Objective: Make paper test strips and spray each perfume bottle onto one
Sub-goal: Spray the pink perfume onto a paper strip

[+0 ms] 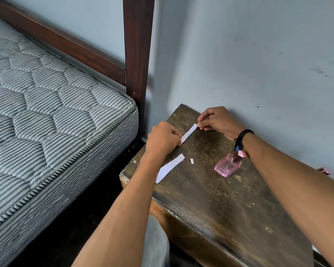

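The striped mattress [46, 112] lies well to the left of your fingers, beside a dark wooden bedpost [138, 54]. Under your fingers is the worn table [220, 199], set against the wall. Your left hand [162, 139] and right hand [216, 120] share one white paper strip [189, 132] at the table's far end. The curled fingers of each hand pinch one end of it. Its long axis runs diagonally from your left fingers [176, 134] up and away to your right fingers [202, 117]. Just nearer you than your left fingers, a second strip [170, 167] lies flat on much the same diagonal. Nearer you than your right fingers, by that wrist, is a pink perfume bottle [228, 166], cap end pointing towards the wall. A tiny paper scrap [191, 161] lies between the bottle and the second strip.
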